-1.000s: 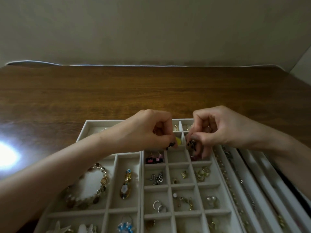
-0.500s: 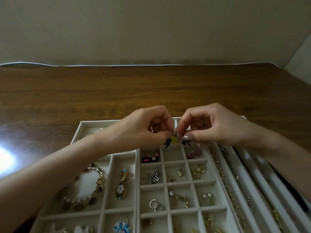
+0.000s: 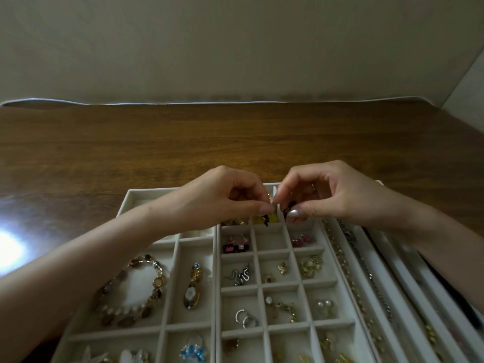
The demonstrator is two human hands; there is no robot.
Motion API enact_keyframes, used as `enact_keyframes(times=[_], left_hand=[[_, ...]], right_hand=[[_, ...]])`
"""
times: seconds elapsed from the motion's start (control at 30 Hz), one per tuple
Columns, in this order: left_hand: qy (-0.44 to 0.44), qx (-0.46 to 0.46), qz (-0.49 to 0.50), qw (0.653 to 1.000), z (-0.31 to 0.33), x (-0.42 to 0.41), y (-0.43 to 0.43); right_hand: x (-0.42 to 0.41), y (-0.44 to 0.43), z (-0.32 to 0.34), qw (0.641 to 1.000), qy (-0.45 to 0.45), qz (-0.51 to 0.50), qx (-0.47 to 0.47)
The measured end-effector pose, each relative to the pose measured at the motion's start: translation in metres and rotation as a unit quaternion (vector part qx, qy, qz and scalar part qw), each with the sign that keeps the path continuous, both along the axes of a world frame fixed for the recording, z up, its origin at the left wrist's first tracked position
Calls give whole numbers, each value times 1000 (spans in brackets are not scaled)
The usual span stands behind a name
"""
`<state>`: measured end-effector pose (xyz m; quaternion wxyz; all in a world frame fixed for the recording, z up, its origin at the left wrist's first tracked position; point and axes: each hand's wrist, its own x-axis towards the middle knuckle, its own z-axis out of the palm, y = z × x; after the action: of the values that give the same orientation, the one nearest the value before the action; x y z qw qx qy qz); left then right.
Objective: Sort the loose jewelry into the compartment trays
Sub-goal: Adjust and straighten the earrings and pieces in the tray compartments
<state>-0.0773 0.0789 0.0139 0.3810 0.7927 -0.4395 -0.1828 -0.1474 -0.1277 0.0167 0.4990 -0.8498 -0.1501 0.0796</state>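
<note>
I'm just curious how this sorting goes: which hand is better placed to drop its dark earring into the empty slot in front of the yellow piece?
Probably the left hand. Its dark earring dangles just beyond that empty slot, in the same column. The right hand holds the second earring one column over.

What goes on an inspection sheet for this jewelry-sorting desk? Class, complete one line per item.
Surface: wooden table, bright glare at its left.
Job's things: compartment trays holding a beaded bracelet, snake earrings, hoop earrings, pearl studs; chains in the long slots.
Clutter: nothing seen.
Hands: left hand pinches a small dark piece; right hand pinches a second dark piece, both above the far compartments.
Cables: nothing seen.
Surroundings: plain beige wall behind the table.
</note>
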Motion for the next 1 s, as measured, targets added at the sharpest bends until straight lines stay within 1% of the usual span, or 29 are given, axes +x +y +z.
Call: enact_keyframes(times=[0.27,0.43,0.53,0.7,0.8,0.87,1.0], left_hand=[[14,-6,30,999,3,9,5],[-5,0,58,998,1,14,5],[-4,5,64,998,1,16,7],[15,-12,71,997,5,17,9],[21,24,71,997,6,18,9],[35,43,65,996,6,17,8],[96,26,58,993,5,15,7]], right_hand=[[0,2,0,1000,-6,-15,-8],[2,10,4,999,-24,-14,-21],[4,16,7,999,-24,-6,-44],[3,24,9,996,-21,2,-91],[1,26,10,995,-25,-1,-98],[-1,27,11,995,-25,-7,-91],[-5,27,11,995,-35,-29,-87]])
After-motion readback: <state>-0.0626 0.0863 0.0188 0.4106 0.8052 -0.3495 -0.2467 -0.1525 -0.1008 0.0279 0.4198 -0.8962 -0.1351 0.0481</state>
